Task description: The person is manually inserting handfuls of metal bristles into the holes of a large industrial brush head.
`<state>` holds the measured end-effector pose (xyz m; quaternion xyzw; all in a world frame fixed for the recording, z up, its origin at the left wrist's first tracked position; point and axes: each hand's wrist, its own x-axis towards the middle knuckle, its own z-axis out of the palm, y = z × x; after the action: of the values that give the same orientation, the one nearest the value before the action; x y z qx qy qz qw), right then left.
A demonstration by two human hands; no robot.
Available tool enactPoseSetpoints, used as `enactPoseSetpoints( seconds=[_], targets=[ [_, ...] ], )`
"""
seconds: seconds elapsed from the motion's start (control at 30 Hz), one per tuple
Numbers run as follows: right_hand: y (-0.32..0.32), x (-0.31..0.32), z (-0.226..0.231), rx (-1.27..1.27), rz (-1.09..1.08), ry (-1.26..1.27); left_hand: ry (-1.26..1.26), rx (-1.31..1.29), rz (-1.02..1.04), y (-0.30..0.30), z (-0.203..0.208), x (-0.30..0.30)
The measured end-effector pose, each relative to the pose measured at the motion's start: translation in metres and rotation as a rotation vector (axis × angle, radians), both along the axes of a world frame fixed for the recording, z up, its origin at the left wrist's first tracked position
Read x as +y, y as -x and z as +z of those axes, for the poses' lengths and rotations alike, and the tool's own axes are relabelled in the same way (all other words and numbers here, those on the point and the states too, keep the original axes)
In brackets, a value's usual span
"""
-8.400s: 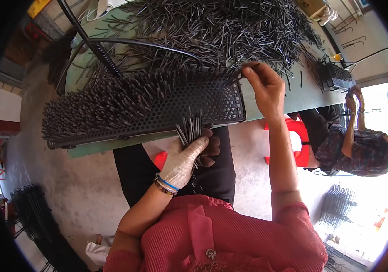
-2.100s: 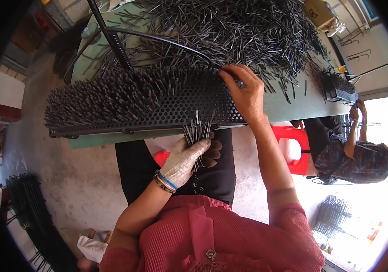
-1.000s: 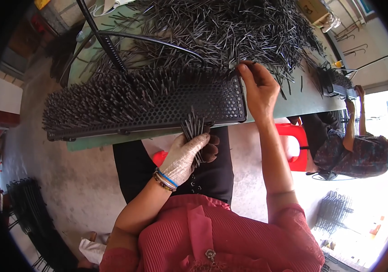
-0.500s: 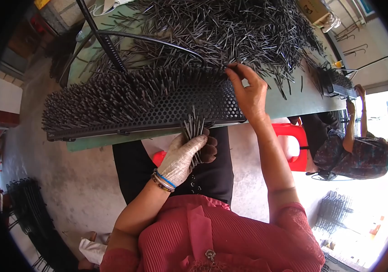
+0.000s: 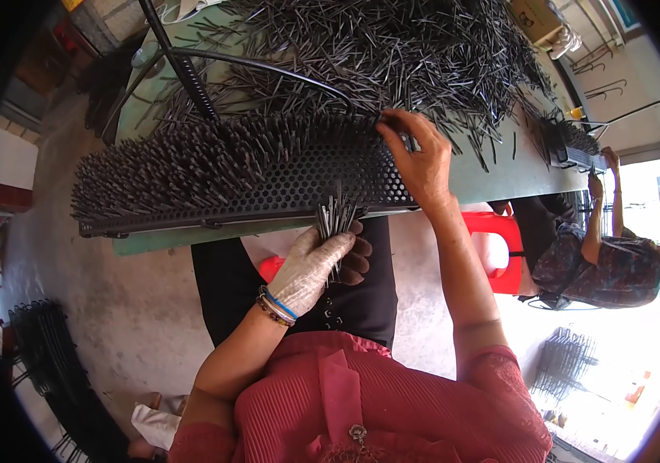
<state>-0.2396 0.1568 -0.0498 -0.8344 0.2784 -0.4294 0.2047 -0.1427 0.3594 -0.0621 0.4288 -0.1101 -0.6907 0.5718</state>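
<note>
My left hand (image 5: 311,266), in a pale glove with brown fingertips, is closed round a bundle of thin dark rods (image 5: 335,216). It is just in front of the near edge of a long black perforated rack (image 5: 291,189). Many such rods (image 5: 168,166) stand upright in the rack's holes on the left and along its back row. Bare holes show at the middle and right. My bare right hand (image 5: 423,154) is at the rack's far right corner, thumb and forefinger pinched together at the end of the back row. What they hold is too small to make out.
A heap of loose dark rods (image 5: 392,62) covers the green tabletop (image 5: 492,181) behind the rack. A black metal frame (image 5: 260,68) rises over the rack's left part. At right, a co-worker (image 5: 608,262) handles another rack (image 5: 577,147), near a red stool (image 5: 500,247).
My left hand, with the rod bundle, has shifted slightly to the right. My right hand has moved a little left at the rack's back corner, its fingers still pinched.
</note>
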Motion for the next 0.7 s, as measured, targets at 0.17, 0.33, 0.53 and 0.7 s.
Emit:
enactPoseSetpoints(
  seconds=[0.17,0.33,0.53,0.7],
  targets=[
    [0.001,-0.001,-0.001,0.074,0.035,0.097,-0.014,0.005,-0.013,-0.002,0.001,-0.001],
    [0.001,-0.004,-0.001,-0.005,0.027,0.026,-0.015,0.018,-0.031,-0.003,0.003,0.000],
    [0.004,-0.001,-0.007,-0.002,-0.073,0.047,-0.052,0.049,0.007,0.000,0.002,-0.001],
    [0.007,-0.007,-0.010,0.115,-0.004,0.343,-0.009,0.047,-0.028,0.002,0.004,-0.002]
  ],
)
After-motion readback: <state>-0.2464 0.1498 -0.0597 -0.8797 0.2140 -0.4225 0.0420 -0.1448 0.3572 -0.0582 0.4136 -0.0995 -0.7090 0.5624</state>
